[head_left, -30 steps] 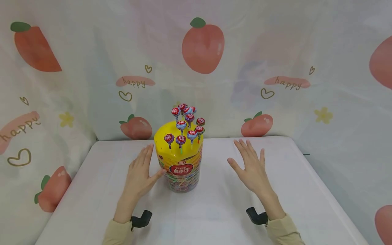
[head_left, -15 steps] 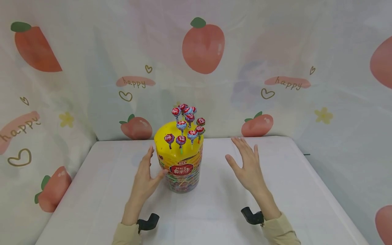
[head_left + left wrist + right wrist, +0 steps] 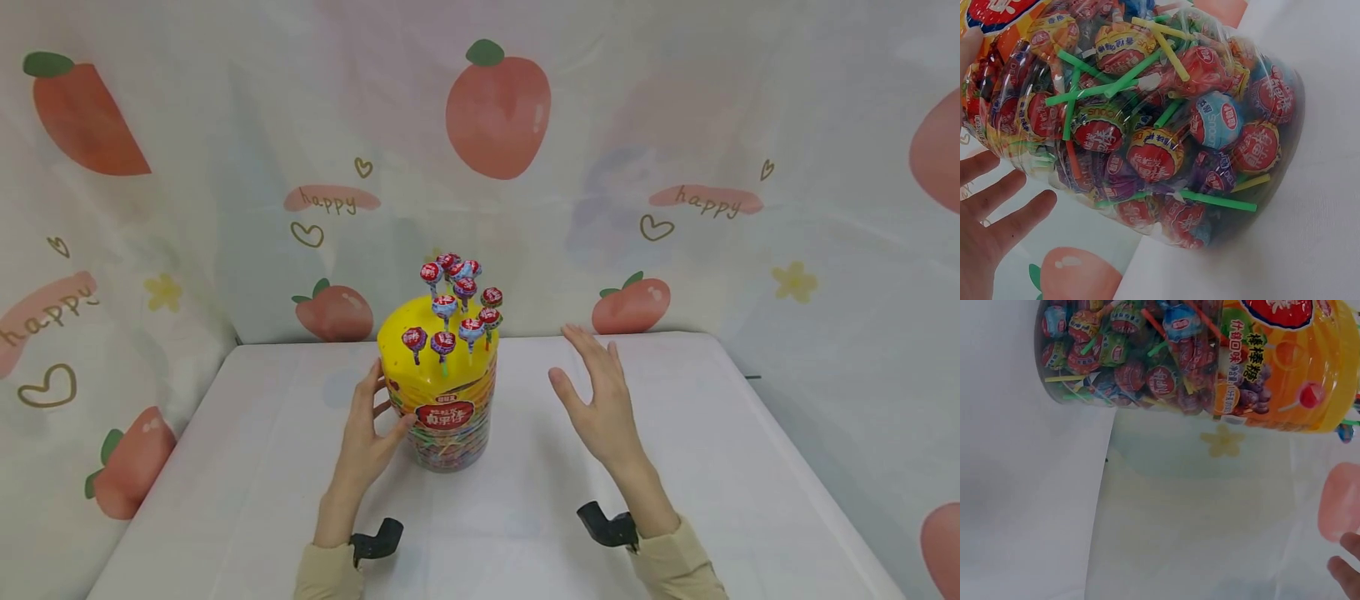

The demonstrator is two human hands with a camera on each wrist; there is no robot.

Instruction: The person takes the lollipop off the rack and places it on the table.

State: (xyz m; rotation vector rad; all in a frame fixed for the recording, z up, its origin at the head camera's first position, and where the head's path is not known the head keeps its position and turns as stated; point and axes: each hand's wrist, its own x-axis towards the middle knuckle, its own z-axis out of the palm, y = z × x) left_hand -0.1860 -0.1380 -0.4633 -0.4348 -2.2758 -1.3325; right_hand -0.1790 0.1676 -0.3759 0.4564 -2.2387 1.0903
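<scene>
Peach-print backdrop [image 3: 525, 258] behind, white table [image 3: 525, 517] underneath. Left to right: left hand [image 3: 366, 437] sits at the lollipop jar's 9 o'clock, sleeve [image 3: 328, 575] and black wrist mount [image 3: 378, 540] down at 7. Its fingers are spread round the far side, thumb across the front beside the red logo [image 3: 445, 414]. Left wrist view shows a gap between fingers and jar wall, so no firm grip there — can't tell whether the thumb touches.

Lollipop jar [image 3: 450, 452] stands upright, base on the table. Yellow lid [image 3: 405, 321] on top, wrapped lollipops [image 3: 443, 342] standing heads-up on it, mostly 12 round to 6 o'clock. More lollipops inside [image 3: 1154, 156], visible through the clear wall.

Right hand [image 3: 603, 408] hangs at the jar's 3 o'clock, well apart, thumb splayed, holding nothing.

Progress, my read — reach stage. Done: left hand at the jar. Remaining: secure hold, right-hand contact. Jar not lifted, lid on.
</scene>
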